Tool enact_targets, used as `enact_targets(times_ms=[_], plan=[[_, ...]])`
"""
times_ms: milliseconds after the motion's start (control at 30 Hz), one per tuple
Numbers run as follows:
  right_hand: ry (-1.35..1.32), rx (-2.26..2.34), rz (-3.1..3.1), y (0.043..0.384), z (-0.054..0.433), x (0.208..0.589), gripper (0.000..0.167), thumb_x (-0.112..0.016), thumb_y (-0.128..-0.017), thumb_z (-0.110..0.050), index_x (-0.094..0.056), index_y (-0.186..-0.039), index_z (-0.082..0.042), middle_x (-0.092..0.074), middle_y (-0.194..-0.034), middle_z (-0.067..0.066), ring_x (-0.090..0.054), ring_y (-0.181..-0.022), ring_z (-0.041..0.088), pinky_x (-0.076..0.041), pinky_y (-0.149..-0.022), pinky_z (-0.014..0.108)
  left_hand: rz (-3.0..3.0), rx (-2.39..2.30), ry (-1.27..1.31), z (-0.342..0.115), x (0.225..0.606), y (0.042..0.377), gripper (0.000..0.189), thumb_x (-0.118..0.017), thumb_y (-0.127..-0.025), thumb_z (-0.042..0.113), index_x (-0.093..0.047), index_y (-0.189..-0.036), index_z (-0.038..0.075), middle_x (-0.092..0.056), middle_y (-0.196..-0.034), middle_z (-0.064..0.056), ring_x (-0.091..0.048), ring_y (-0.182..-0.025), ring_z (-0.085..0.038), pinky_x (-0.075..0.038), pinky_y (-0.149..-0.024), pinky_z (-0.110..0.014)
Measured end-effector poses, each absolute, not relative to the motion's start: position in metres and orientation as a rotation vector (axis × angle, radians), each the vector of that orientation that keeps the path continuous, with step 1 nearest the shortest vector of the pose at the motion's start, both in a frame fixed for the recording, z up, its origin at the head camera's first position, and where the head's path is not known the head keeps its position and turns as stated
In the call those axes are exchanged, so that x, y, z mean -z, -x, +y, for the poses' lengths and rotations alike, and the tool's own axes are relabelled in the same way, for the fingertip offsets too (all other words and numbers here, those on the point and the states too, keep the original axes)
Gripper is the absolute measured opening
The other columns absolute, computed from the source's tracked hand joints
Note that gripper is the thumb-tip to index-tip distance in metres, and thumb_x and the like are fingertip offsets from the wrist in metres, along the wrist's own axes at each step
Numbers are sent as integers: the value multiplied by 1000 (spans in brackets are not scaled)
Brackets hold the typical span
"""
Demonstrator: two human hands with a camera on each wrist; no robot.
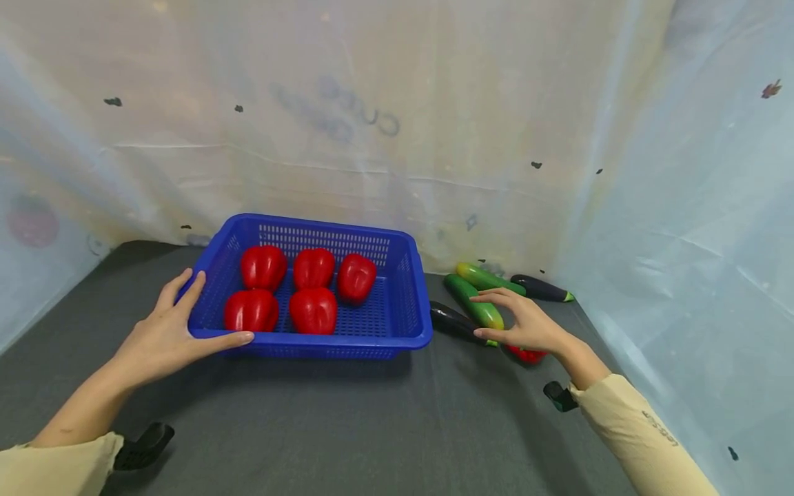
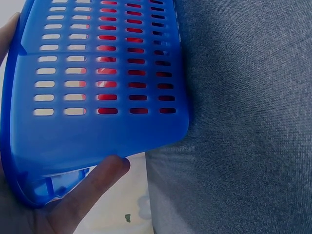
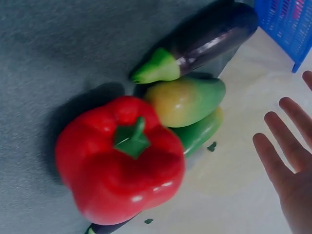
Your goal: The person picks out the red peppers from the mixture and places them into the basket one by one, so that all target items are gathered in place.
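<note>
A blue plastic basket [image 1: 406, 341] with slotted walls holds several red bell peppers [image 1: 313, 310]. My left hand [image 1: 163, 337] grips its near left corner, the thumb lying along the front rim and the other fingers at the left side. My right hand [image 1: 524, 322] hovers over the vegetables to the right of the basket, fingers spread and nothing held. Partly hidden below that hand, a red bell pepper [image 3: 119, 161] with a green stem shows whole in the right wrist view. Beside it lie a dark eggplant [image 3: 214, 41] and green-yellow cucumbers [image 1: 474, 301].
Another eggplant [image 1: 541, 288] lies farther back at the right, near the wall sheet. Pale plastic sheeting [image 1: 434, 138] hangs behind and on both sides of the dark grey table [image 1: 347, 427].
</note>
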State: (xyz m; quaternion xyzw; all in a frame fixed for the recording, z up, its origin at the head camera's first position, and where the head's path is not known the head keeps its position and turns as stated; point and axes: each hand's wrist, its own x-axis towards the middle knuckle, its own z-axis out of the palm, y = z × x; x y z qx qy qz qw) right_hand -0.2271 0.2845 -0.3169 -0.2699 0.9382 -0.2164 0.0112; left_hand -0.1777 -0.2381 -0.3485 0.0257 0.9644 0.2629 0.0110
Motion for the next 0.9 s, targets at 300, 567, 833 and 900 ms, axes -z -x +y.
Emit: enact_targets(times_ms=[300, 567, 833, 900], plan=[[823, 667, 2951, 221, 309, 332, 47, -75, -83, -30, -64, -125, -11, -53, -137, 16, -48, -127, 36, -38, -99, 62, 3003, -822, -84, -237, 348, 178, 123, -62, -75, 71, 9, -152, 7, 10, -156, -28, -34, -117, -65, -38, -82, -74], [752, 656, 2957, 217, 330, 337, 42, -71, -86, -31, -66, -122, -10, -55, -135, 15, -44, -129, 41, -38, -96, 64, 3009, -817, -83, -237, 348, 177, 123, -62, -75, 71, 9, -152, 7, 11, -156, -28, -34, -117, -66, -38, -82, -73], [688, 663, 2945, 213, 340, 338, 42, -68, -88, -30, -64, -123, -7, -56, -134, 15, -45, -127, 43, -40, -95, 64, 3027, -824, -72, -236, 349, 177, 123, -63, -75, 69, 7, -152, 6, 10, -156, -28, -31, -119, -66, -35, -85, -75], [684, 662, 2947, 214, 342, 338, 42, -68, -88, -30, -64, -123, -7, -56, -134, 16, -46, -126, 42, -40, -94, 64, 3027, -826, -72, -236, 348, 177, 122, -63, -75, 70, 8, -152, 6, 11, -156, -27, -31, -119, -66, -35, -84, -76]])
